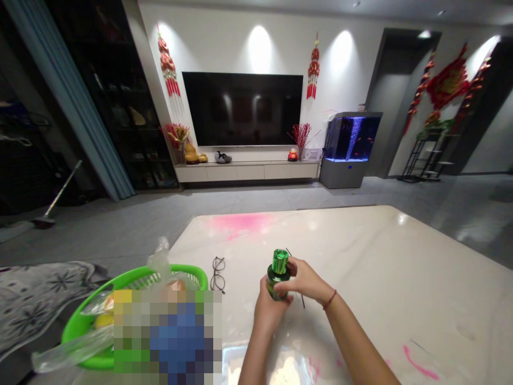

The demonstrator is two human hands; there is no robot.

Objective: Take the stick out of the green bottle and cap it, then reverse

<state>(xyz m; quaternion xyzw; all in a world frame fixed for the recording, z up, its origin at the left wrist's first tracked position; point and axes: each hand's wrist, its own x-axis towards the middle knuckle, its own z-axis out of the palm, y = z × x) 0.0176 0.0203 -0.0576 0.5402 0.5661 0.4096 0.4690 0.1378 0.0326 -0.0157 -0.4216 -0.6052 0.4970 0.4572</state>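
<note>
A dark green bottle [276,279] with a shiny green cap stands upright above the pale table, between my two hands. My left hand [269,305] is wrapped round its lower part from the left and below. My right hand [304,278] grips the bottle's right side just under the cap, a red string on its wrist. Part of a thin dark stick [302,302] shows behind the right hand. Under my forearms lies a clear tray [306,369] with pale pieces in it, partly hidden.
Eyeglasses [218,274] lie on the table [360,240] left of the bottle. A green basket [76,326] with plastic bags stands at the left, partly pixelated. Pink marks [419,363] stain the table. A television [242,109] and a fish tank [348,139] stand beyond.
</note>
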